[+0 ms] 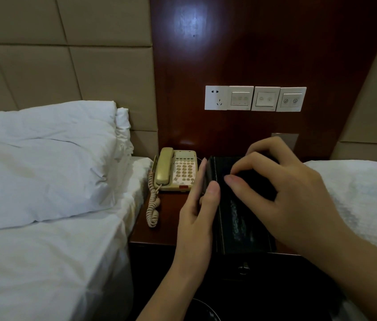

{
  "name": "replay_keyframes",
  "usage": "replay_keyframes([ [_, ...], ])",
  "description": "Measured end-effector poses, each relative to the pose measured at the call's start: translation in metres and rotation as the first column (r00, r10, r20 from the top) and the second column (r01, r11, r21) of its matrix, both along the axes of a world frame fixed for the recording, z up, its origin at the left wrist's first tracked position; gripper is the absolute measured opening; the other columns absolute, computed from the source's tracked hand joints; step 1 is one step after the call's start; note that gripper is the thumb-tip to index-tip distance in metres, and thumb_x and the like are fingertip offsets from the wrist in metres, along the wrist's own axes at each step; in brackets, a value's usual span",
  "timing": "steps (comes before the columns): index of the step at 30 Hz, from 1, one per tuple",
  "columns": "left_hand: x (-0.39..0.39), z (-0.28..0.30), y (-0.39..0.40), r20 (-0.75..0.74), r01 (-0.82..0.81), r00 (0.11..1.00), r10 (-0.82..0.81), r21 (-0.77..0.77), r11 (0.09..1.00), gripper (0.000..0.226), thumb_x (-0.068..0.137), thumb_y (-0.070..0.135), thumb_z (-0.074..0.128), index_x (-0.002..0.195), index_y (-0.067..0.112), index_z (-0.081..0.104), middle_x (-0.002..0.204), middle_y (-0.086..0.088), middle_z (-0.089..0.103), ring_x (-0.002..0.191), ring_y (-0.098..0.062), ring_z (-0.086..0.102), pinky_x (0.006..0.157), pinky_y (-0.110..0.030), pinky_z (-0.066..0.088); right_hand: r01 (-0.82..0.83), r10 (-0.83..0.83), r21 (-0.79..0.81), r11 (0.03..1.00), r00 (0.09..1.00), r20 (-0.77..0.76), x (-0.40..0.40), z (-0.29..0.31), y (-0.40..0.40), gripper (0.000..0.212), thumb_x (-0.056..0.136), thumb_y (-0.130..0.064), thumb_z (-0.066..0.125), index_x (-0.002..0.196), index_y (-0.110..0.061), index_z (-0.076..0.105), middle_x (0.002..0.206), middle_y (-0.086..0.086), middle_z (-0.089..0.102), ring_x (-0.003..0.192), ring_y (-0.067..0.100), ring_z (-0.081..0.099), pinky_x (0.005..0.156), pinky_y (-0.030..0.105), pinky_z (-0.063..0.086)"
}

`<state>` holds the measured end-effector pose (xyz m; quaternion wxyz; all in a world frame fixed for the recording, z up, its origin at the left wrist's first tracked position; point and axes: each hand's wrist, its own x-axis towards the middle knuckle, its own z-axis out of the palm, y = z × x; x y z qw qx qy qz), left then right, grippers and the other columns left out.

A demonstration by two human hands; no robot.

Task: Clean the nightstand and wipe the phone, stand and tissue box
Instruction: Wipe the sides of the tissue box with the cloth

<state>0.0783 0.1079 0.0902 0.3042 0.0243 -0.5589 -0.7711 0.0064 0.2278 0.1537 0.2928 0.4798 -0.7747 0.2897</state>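
**Both hands on the tissue box at the nightstand**

The left hand (202,205) grips the left wall of the dark tissue box (240,216), its thumb laid over the top edge and its fingers curled down the outer side. The right hand (282,191) rests on the far part of the box top with fingers bent; a dark object appears to sit under its fingertips, but against the black box it cannot be told what it is, nor whether the hand truly holds it. The box stands lengthwise on the right half of the nightstand (171,218), its near end reaching the front edge. A faint pale pattern runs along its lid.

Just left of the box, at the far side of the nightstand top, sits the beige phone (176,169), handset on its cradle. Its coiled cord (152,205) trails toward the near left edge. A white pillow (44,158) lies on the bed (44,262) to the left; a second bed (363,193) lies to the right. On the dark wood wall panel (252,54) beyond, a row of switch plates (255,98) with one socket is mounted.
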Motion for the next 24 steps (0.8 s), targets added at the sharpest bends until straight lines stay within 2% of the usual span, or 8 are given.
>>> replay_keyframes([
  [5,0.002,-0.001,-0.005,0.004,0.021,1.000,-0.021,0.047,0.999,0.048,0.086,0.043,0.057,0.134,0.043,0.057,0.126,0.022,0.071,0.121,0.000,0.065,0.093,-0.022,0.055,-0.036,0.041,0.093,0.995,0.998,-0.045,0.015,-0.013,0.006,0.020,0.092,-0.048,0.054,0.098,-0.032,0.063,0.107,-0.010,0.049,0.081,0.003,0.050,0.063,0.013,0.043],
  [7,0.001,-0.003,-0.005,0.015,0.024,1.000,-0.024,0.044,0.999,0.047,0.087,0.042,0.057,0.134,0.045,0.056,0.125,0.025,0.070,0.120,0.002,0.064,0.091,-0.019,0.055,-0.052,0.056,0.093,0.994,0.998,-0.043,0.009,-0.007,0.006,0.018,0.094,-0.046,0.056,0.096,-0.030,0.063,0.105,-0.010,0.049,0.080,0.004,0.051,0.062,0.018,0.047],
  [10,-0.002,-0.003,-0.001,0.023,0.018,1.000,-0.018,0.012,1.000,0.052,0.089,0.044,0.056,0.141,0.045,0.052,0.132,0.029,0.065,0.125,0.006,0.059,0.095,-0.016,0.052,-0.001,0.001,-0.012,1.000,1.000,-0.016,-0.007,0.009,-0.003,0.021,0.092,-0.044,0.057,0.098,-0.025,0.064,0.105,-0.009,0.050,0.084,0.005,0.051,0.065,0.024,0.051],
  [12,-0.003,-0.003,-0.001,0.015,0.011,1.000,-0.012,0.019,1.000,0.051,0.089,0.044,0.056,0.140,0.044,0.054,0.132,0.029,0.065,0.125,0.006,0.059,0.095,-0.015,0.052,0.025,-0.026,-0.047,0.999,0.999,-0.022,-0.006,0.009,-0.008,0.020,0.093,-0.041,0.057,0.098,-0.023,0.063,0.105,-0.007,0.050,0.083,0.005,0.051,0.066,0.020,0.048],
  [15,-0.002,-0.002,-0.005,-0.001,-0.020,1.000,0.020,0.016,1.000,0.047,0.087,0.043,0.054,0.134,0.043,0.056,0.120,0.033,0.069,0.118,0.011,0.061,0.091,-0.009,0.051,-0.016,0.021,0.074,0.997,0.998,-0.065,0.013,-0.011,-0.005,0.018,0.096,-0.040,0.053,0.097,-0.025,0.063,0.105,-0.008,0.049,0.082,0.002,0.048,0.067,0.009,0.038],
  [17,-0.003,-0.002,-0.007,-0.005,-0.018,1.000,0.017,-0.011,1.000,0.051,0.087,0.045,0.054,0.138,0.043,0.055,0.124,0.032,0.067,0.121,0.011,0.059,0.092,-0.009,0.050,-0.059,0.069,0.128,0.990,0.995,-0.078,0.019,-0.018,-0.001,0.019,0.095,-0.040,0.051,0.096,-0.026,0.063,0.105,-0.008,0.050,0.079,-0.001,0.045,0.064,0.006,0.035],
  [19,-0.004,-0.003,-0.008,-0.004,-0.018,1.000,0.018,-0.023,1.000,0.056,0.087,0.047,0.054,0.143,0.040,0.053,0.129,0.029,0.066,0.124,0.010,0.058,0.095,-0.012,0.050,-0.073,0.084,0.134,0.988,0.993,-0.083,0.014,-0.010,-0.003,0.019,0.096,-0.041,0.050,0.095,-0.025,0.062,0.104,-0.009,0.050,0.077,-0.001,0.044,0.062,0.008,0.035],
  [24,-0.005,-0.001,-0.010,0.028,0.001,1.000,-0.001,-0.028,1.000,0.055,0.094,0.045,0.050,0.148,0.035,0.051,0.135,0.023,0.065,0.123,0.010,0.059,0.095,-0.010,0.050,-0.004,0.004,0.009,1.000,0.999,-0.042,-0.008,0.012,-0.028,0.017,0.096,-0.038,0.053,0.098,-0.024,0.062,0.106,-0.007,0.051,0.085,0.007,0.051,0.066,0.018,0.041],
])
